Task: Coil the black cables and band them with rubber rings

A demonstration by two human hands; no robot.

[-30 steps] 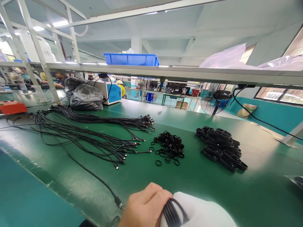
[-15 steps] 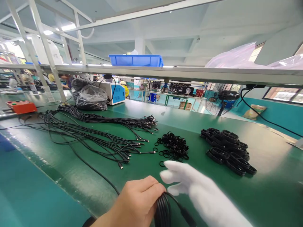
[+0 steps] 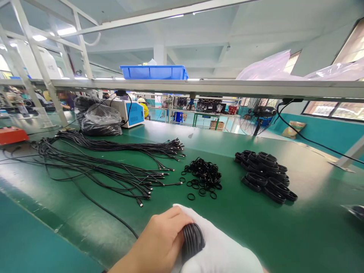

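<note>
In the head view, my bare left hand [image 3: 159,237] is closed round a coil of black cable [image 3: 193,239] at the bottom middle. My right hand [image 3: 220,246], in a white glove, wraps the coil from the right; its fingertips pass behind it near my left fingers. A length of the cable runs from the left toward my left hand. Just beyond the hands lies a heap of small black rings [image 3: 203,172], with a few loose ones around it. Straight black cables [image 3: 113,174] with connector ends spread over the left of the green table [image 3: 227,227].
Finished-looking black cable coils [image 3: 265,174] are stacked at the right. A plastic-wrapped bundle [image 3: 101,119] stands beside a blue and white machine [image 3: 131,112] at the back. An overhead shelf [image 3: 210,86] carries a blue bin [image 3: 153,72]. At far left sits a red box [image 3: 13,135].
My right hand has come left and down from above the table and closed round the coil. The loose cable end beside the coil is now hidden. The view has shifted slightly right.
</note>
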